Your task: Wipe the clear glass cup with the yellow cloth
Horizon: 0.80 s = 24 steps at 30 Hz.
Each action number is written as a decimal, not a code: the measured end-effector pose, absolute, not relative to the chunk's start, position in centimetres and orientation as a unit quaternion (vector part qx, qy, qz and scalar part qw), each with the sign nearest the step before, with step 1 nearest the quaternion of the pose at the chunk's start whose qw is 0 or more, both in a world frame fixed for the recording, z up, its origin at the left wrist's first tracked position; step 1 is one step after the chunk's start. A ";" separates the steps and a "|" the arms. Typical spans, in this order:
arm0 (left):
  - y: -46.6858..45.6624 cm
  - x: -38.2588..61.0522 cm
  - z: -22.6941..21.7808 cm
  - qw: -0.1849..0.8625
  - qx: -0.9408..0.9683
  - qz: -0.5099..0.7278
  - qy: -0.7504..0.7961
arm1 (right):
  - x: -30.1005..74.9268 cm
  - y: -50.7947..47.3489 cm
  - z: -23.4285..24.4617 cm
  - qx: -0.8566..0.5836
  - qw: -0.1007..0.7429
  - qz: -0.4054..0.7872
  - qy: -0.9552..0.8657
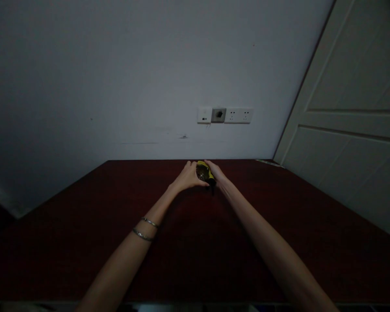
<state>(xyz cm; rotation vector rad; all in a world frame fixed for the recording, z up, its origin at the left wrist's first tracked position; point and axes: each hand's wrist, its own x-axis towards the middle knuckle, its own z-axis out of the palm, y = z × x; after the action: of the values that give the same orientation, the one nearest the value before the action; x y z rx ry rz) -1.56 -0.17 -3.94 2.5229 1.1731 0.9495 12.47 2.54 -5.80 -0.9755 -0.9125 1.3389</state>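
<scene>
Near the far edge of the dark red table, both arms reach out to one small yellow-and-black object [203,171] with a round, shiny, dark face. It is too dim and small to tell its kind. From the left, my left hand [189,176] curls round it, thumb along the lower side and fingers over the top. My right hand [216,171] grips its right side, with most of the fingers hidden behind it. A short black part [212,188] points down from the object's lower end. Two silver bracelets [143,234] circle my left forearm.
The dark red table [182,260] runs back to a pale wall [133,78]. Sockets and switch plates [238,115] sit on the wall above the hands. To the right stands a white panelled door [351,117]. A thin pale strip [269,163] lies at the table's far right corner.
</scene>
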 end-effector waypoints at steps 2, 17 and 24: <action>-0.2 -1.3 -4.0 0.096 0.842 0.325 0.421 | 12.2 2.5 -5.6 -0.440 0.597 0.552 -0.381; 0.2 -1.2 -4.6 0.355 0.810 0.350 0.310 | 13.4 1.8 -5.1 -0.450 0.527 0.613 -0.380; 0.8 -1.4 -5.4 0.434 0.777 0.344 0.302 | 14.4 1.3 -4.7 -0.453 0.494 0.630 -0.393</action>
<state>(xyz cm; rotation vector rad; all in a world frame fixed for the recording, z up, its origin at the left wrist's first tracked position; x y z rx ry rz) -1.38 0.84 -5.35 1.9343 0.7511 0.8559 14.40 1.34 -4.66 -1.0975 -0.9522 1.5283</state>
